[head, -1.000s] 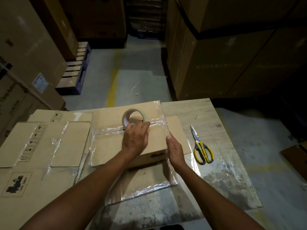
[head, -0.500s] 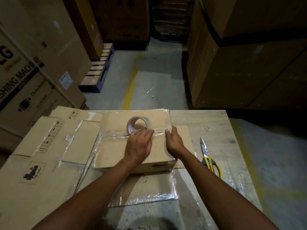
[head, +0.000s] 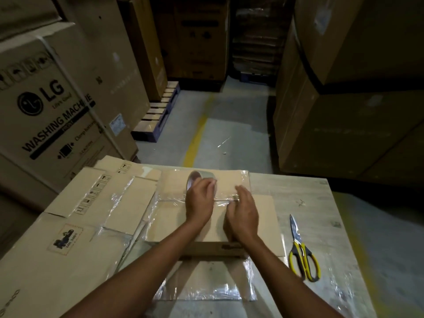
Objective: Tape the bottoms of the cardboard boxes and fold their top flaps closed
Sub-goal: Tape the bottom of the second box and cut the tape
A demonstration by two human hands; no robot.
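Box: a cardboard box [head: 169, 216] sits in the middle of the bench [head: 298, 187]; its upper face is two flaps meeting in a seam that runs left to right, with clear film glinting over them
Tape roll: a roll of clear tape [head: 192, 179] stands on edge on the box's upper face, at the seam, a little left of the middle
Left hand: the left hand [head: 199, 200] reaches over the roll from the box's near side, fingers curled round the rim and grasping it
Tape strip: a short run of tape [head: 223, 199] stretches from the roll to the right along the box's seam
Right hand: the right hand [head: 243, 214] lies on the box's upper face just right of the left hand, fingers released and nearly straight, their tips pressing the strip's end onto the cardboard; the tips are blurred
Scissors: yellow-handled scissors [head: 302, 255] lie flat on the bench to the right of the box, apart from it, blades closed and pointing to the far side
Flattened cartons: flat cardboard sheets [head: 68, 226] with printed handling marks and film patches lie just left of the box
Film sheet: a cardboard piece under crinkled clear film [head: 206, 288] lies on the bench at the box's near side
Beyond the box: a concrete floor with a yellow line [head: 197, 134] and a pallet [head: 158, 115]
Far left of the box: a large carton printed LG washing machine [head: 46, 111]
Far right of the box: tall stacked cartons [head: 344, 111] in shadow
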